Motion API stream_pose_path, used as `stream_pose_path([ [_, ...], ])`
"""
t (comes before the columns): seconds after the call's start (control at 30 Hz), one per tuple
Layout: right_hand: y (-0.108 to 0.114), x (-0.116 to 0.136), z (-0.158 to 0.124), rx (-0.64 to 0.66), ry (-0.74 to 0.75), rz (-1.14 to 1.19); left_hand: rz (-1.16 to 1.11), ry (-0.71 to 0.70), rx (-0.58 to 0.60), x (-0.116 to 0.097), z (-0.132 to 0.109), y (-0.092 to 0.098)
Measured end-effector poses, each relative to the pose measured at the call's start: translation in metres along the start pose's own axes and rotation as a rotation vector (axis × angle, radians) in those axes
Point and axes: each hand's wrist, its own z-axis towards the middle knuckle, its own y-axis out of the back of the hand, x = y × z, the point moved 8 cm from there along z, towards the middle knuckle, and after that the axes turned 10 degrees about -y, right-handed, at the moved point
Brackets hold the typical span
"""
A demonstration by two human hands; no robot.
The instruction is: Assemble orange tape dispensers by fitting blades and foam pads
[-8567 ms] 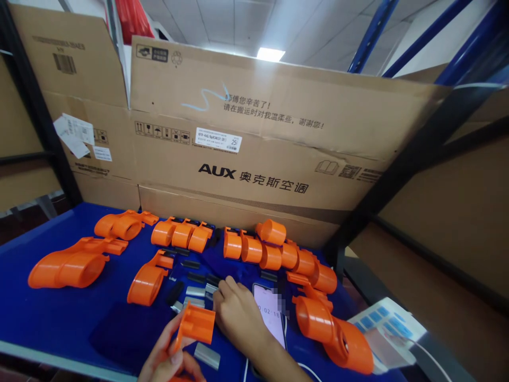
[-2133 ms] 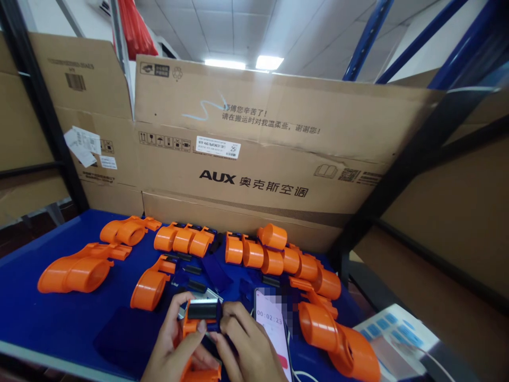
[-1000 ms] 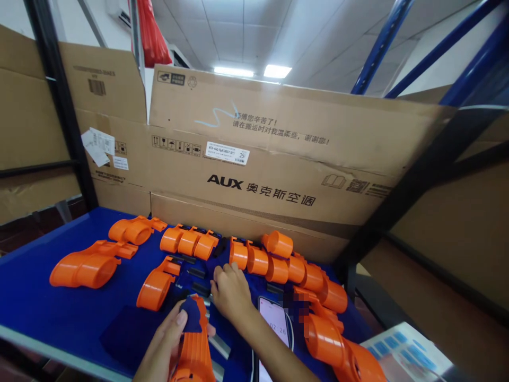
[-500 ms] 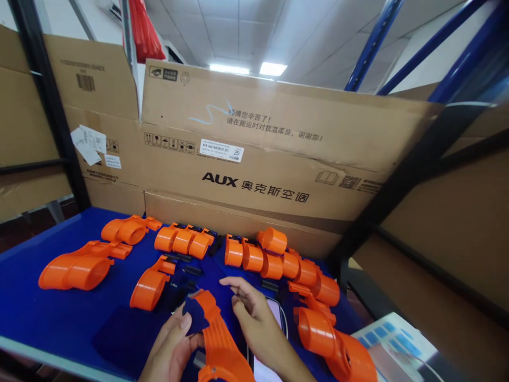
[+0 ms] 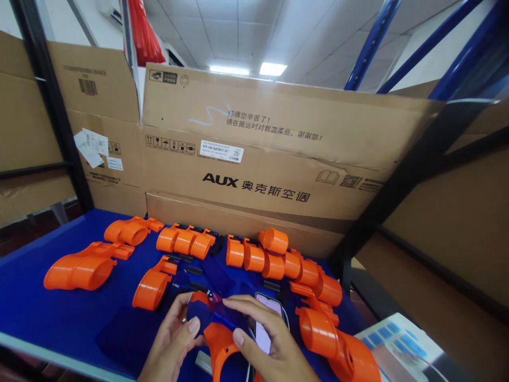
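My left hand [image 5: 173,337] grips an orange plastic part [image 5: 218,339] near the front of the table, with its thumb pressed on a dark blue piece [image 5: 199,314] covering the part's upper end. My right hand [image 5: 270,334] is at the part's right side, fingers and thumb closing on a dark blue, glossy film-like strip [image 5: 230,317] that lies across the orange part. A curved ring section forms the part's lower end, partly hidden by my right hand. Below my left fingers a small grey piece [image 5: 203,362] shows.
Several orange ring-shaped parts [image 5: 185,241] stand in groups on the blue table [image 5: 24,265]; more [image 5: 318,331] are at the right. Small black pieces [image 5: 193,270] lie mid-table. A lit phone [image 5: 263,329] with a cable is beside my right hand. A cardboard box wall [image 5: 254,212] closes the back.
My right hand has moved left and down onto the orange part and now has the blue strip at its fingers. The orange part has turned and sits slightly lower.
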Motion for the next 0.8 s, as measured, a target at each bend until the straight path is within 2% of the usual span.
stream_pose_path([
  [0.13,-0.001,0.007,-0.003,0.019,0.099,-0.046,0.039,-0.032,0.006,-0.005,-0.002,-0.004],
  [0.33,0.006,0.009,-0.008,-0.029,0.176,-0.115,0.065,-0.036,-0.001,-0.006,-0.002,-0.003],
  [0.57,0.008,0.007,-0.011,-0.081,0.175,-0.190,0.047,-0.016,0.076,0.000,-0.001,-0.004],
  [0.63,0.009,0.003,-0.013,-0.094,0.141,-0.206,0.029,-0.013,0.089,0.001,-0.001,-0.004],
  [0.7,0.012,-0.004,-0.015,-0.088,0.045,-0.209,0.026,-0.020,0.105,0.001,-0.001,-0.004],
  [0.8,0.012,-0.011,-0.018,0.034,-0.083,-0.187,0.012,-0.051,0.145,-0.002,-0.004,-0.005],
])
